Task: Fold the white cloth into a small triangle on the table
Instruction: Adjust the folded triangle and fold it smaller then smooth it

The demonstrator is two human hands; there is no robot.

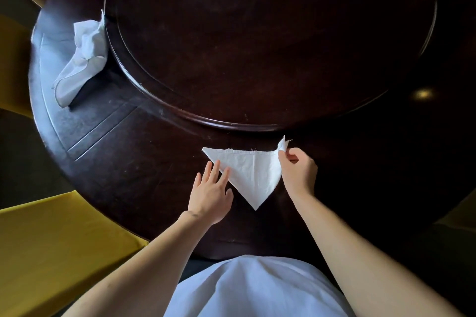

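The far right corner of the white cloth (251, 172) is pinched in the grip of the right hand (298, 171), between thumb and fingertips, and is lifted slightly off the tabletop (144, 170) so that the tip stands up and curls. The grip of the left hand (210, 194) is released: the hand is laid flat with fingers spread, and its fingertips (226, 171) are rested on the left slanting edge of the cloth, pressing it down.

The cloth is laid out as a triangle on the near part of the dark round tabletop, directly in front of the person. Its long straight edge is turned to the far side, where a frayed hem can be seen, and its point is directed toward the near edge. The number of folded layers cannot be made out with certainty, though a doubled thickness seems likely at the hem.

A raised round turntable (270, 41) is set in the middle of the tabletop, just beyond the cloth. A second white cloth (82, 59), crumpled, is left at the far left, touching the turntable's rim. Yellow chair seats (51, 244) are seen at the left. A white garment (257, 288) is worn by the person.
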